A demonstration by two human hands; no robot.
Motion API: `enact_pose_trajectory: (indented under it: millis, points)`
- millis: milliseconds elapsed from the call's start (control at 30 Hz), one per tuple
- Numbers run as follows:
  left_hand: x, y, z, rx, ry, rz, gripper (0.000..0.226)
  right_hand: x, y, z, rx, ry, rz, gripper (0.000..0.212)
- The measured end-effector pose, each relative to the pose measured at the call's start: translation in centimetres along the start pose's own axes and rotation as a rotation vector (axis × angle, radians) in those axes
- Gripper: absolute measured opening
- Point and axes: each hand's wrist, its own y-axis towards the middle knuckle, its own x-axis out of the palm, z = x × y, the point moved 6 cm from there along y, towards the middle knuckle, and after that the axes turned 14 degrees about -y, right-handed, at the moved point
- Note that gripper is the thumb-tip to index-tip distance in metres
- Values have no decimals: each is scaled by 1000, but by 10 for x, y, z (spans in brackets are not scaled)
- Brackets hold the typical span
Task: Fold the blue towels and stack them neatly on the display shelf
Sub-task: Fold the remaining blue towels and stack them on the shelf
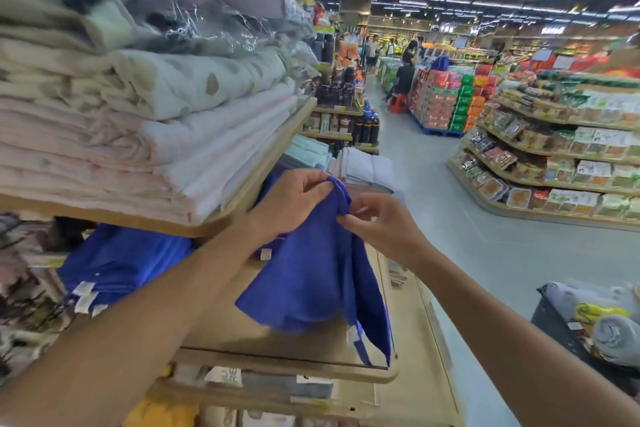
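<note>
A: Where is the towel right now?
B: In the air. One blue towel hangs in front of the display shelf. Its lower edge droops onto the wooden board and one corner trails past the shelf's front lip.
A: And the hands?
B: Both are at its top edge, close together. The left hand has its grip pinched on the upper corner, thumb against fingertips. The right hand pinches the hem just below and beside it. Neither grip is spread.
A: Why so close?
B: My guess is they are finding the hem, or bringing two corners together for a fold. Held up like this, the cloth falls straight under its own weight, which smooths it before folding.
A: Where should it end up?
B: Most likely on the stack of folded blue towels, further left on what looks like the same board. It is tucked beneath the upper shelf, which is loaded with folded quilts.
A: How far along, then?
B: Some towels are stacked and this one is not yet folded, so I would call it mid-task.
A: Anything else nearby?
B: A black basket holding rolled grey cloth, low to the right and well apart.
</note>
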Motion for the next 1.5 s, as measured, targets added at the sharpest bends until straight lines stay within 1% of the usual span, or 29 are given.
enact_pose_trajectory:
  millis: [67, 200, 267, 367, 433, 567, 667, 733, 833, 933, 1033, 1067, 1200, 1267, 1300, 1367, 1433, 1467, 1500]
  points:
    - [-1, 8, 29, 51, 45, 68, 18, -14, 5, -7, -16, -23, -12, 6]
    - [-5, 16, 81, 128, 185, 175, 21, -43, 4, -20, -25, -52, 19, 12]
    - [-10, 17, 105, 164, 241, 234, 20, -54, 0, -21, -36, -80, -38, 12]
    - [-18, 12, 136, 235, 214, 322, 17, -62, -12, -13, -63, -186, -147, 18]
    - [-26, 8, 152, 272, 217, 382, 15, -64, -21, -2, -43, -176, -184, 19]
    - [-43, -9, 167, 336, 270, 458, 13, -84, -38, 14, -35, -136, -159, 26]
    - [-55, -28, 172, 391, 352, 518, 13, -105, -47, 24, -48, -133, -121, 33]
    - [-59, -40, 169, 396, 392, 538, 13, -118, -49, 30, -66, -171, -85, 43]
    - [-62, -54, 153, 375, 420, 548, 15, -135, -51, 31, -122, -163, -62, 44]
    - [-67, -71, 132, 336, 340, 576, 14, -147, -53, 37, -160, -70, -73, 47]
    - [-67, -85, 106, 260, 290, 545, 17, -149, -56, 47, -155, -118, -5, 50]
    - [-66, -91, 99, 243, 293, 541, 19, -148, -57, 51, -144, -114, 34, 47]
    - [-64, -115, 72, 183, 249, 552, 21, -146, -69, 64, -52, 47, 213, 30]
    - [-62, -128, 66, 182, 226, 543, 21, -146, -74, 62, -42, 55, 238, 13]
    - [-61, -137, 65, 198, 173, 538, 19, -147, -78, 61, -48, 67, 248, 10]
    - [-65, -154, 61, 232, 19, 546, 15, -150, -89, 59, -78, 143, 309, 21]
    - [-68, -171, 51, 224, -49, 559, 17, -144, -99, 63, -77, 238, 329, 32]
    - [-69, -177, 40, 182, -41, 554, 15, -133, -102, 66, -61, 223, 291, 35]
    - [-68, -182, 28, 123, 0, 538, 12, -117, -104, 71, -25, 161, 214, 38]
